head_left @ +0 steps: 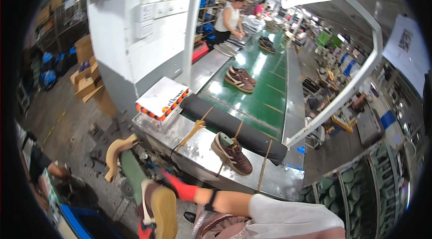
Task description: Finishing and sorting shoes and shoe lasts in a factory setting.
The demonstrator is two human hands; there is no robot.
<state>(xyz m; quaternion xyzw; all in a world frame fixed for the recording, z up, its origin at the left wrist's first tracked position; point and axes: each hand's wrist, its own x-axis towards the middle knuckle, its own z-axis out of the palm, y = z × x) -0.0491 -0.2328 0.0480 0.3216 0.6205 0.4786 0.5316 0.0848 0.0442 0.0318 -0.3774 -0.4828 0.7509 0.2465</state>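
My right hand, in a red glove with a black wristband, reaches left across my body and grips a brown shoe with a tan sole. The shoe is turned sole up. A green last sticks out of it toward a tan curved post. Of my left hand only a patch of red glove shows at the bottom edge, against the shoe's lower end; its grip is hidden. A second brown shoe, with a green last inside, lies on the steel table in front of me.
A black roll lies across the end of a green conveyor that carries a pair of brown shoes. A white and orange box sits at the table's left corner. A person in a white top works further along. Cardboard boxes stand at left.
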